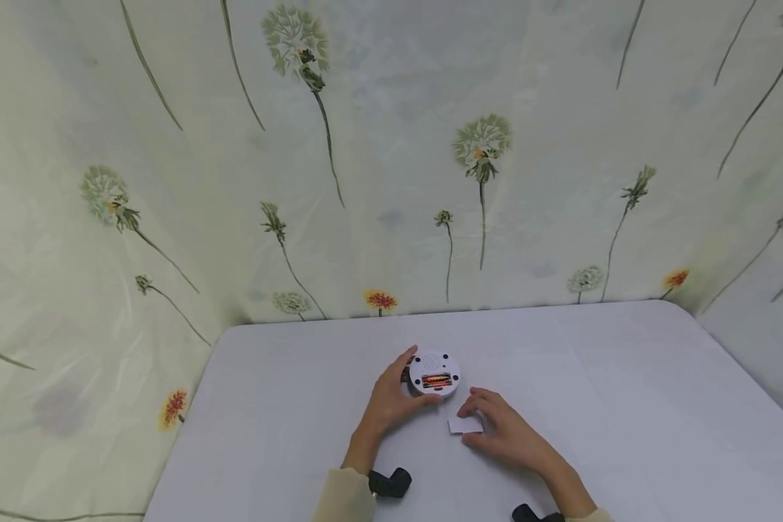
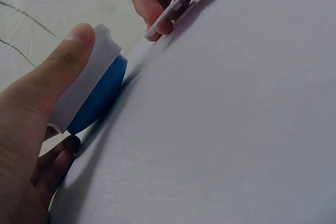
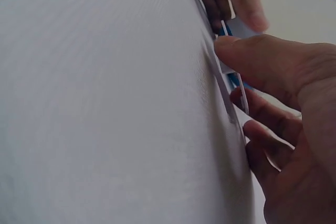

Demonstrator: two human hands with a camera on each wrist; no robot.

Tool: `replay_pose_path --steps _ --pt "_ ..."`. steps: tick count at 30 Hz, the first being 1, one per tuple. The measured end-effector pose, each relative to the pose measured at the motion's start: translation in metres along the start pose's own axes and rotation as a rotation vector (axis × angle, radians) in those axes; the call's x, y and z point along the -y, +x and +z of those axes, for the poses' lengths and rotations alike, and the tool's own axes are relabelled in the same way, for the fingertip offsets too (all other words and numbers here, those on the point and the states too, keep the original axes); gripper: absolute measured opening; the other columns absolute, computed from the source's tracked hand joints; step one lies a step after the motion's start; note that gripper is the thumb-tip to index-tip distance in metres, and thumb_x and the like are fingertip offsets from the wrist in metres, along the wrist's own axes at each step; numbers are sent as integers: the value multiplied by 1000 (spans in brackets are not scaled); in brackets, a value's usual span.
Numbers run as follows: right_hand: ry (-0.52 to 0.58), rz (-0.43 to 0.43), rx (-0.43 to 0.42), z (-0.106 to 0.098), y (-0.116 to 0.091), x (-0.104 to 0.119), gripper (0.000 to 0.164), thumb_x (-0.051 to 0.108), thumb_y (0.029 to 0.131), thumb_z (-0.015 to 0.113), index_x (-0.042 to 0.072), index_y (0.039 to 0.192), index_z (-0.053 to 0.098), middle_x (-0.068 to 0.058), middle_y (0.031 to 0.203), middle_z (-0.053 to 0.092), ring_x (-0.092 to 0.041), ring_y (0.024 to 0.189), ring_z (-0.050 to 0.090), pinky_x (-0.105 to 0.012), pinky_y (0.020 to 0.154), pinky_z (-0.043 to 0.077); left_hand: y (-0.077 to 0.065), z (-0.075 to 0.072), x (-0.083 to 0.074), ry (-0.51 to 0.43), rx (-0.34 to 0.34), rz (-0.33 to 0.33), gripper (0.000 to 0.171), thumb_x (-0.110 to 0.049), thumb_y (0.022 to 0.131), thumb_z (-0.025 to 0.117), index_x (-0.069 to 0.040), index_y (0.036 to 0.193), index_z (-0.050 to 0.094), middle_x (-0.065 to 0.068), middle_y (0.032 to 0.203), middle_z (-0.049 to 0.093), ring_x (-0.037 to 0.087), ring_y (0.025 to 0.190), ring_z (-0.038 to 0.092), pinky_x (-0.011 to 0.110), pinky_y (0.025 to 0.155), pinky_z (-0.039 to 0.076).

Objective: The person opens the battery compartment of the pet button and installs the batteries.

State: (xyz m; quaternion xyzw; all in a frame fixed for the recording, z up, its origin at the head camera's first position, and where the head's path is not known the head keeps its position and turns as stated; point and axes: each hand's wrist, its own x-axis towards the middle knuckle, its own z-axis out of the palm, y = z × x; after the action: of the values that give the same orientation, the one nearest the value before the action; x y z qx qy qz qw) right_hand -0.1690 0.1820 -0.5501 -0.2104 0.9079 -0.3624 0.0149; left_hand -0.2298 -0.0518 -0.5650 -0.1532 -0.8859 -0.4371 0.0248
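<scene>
My left hand [image 1: 388, 400] grips a round white device [image 1: 433, 362] by its side, thumb at the near edge and fingers at the far left. The device lies with its underside up, showing speaker holes, dark round feet and an uncovered compartment with red-and-black batteries [image 1: 437, 380]. In the left wrist view its other half is a blue part [image 2: 105, 94], close to the table. Just right of it, my right hand [image 1: 505, 429] pinches a thin white cover [image 1: 465, 425] between thumb and fingers. That cover [image 2: 170, 13] is tilted and apart from the device.
A white table [image 1: 287, 420] spreads under both hands, its far edge against a curtain [image 1: 391, 181] printed with dandelions. Black wrist mounts [image 1: 391, 483] sit at both wrists, near light-coloured sleeves [image 1: 346, 496].
</scene>
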Motion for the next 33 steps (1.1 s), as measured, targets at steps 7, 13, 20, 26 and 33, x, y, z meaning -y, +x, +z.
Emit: replay_pose_path --steps 7,13,20,26,33 --pt "6 -10 -52 0 -1 2 28 26 78 76 27 103 63 -5 128 57 -32 128 47 -56 102 38 0 3 2 18 -22 -6 93 -68 64 71 -32 143 37 -4 141 49 15 127 49 41 104 42" --pt "9 -105 -111 -1 3 -1 34 21 77 78 24 108 63 10 109 61 -11 107 57 -30 93 46 0 4 3 14 -4 -17 93 -68 64 71 -31 143 38 -4 144 46 16 132 44 41 107 39" --pt "51 -178 -140 -6 9 1 35 15 78 77 20 109 63 9 107 61 -9 101 59 -25 88 50 1 5 4 23 -3 11 94 -68 65 70 -29 144 37 -4 143 47 14 128 47 39 105 41" --pt "77 -158 -140 -10 14 8 34 20 81 75 24 111 61 10 109 59 -10 104 57 -31 86 53 1 3 4 36 14 20 95 -69 65 68 -30 145 35 -4 138 51 11 122 51 36 102 44" --pt "56 -156 -169 -10 18 14 36 19 80 75 25 112 61 9 111 59 -10 103 52 -29 81 52 1 2 4 60 21 72 93 -62 67 72 -26 145 36 -3 139 51 11 125 49 34 104 43"
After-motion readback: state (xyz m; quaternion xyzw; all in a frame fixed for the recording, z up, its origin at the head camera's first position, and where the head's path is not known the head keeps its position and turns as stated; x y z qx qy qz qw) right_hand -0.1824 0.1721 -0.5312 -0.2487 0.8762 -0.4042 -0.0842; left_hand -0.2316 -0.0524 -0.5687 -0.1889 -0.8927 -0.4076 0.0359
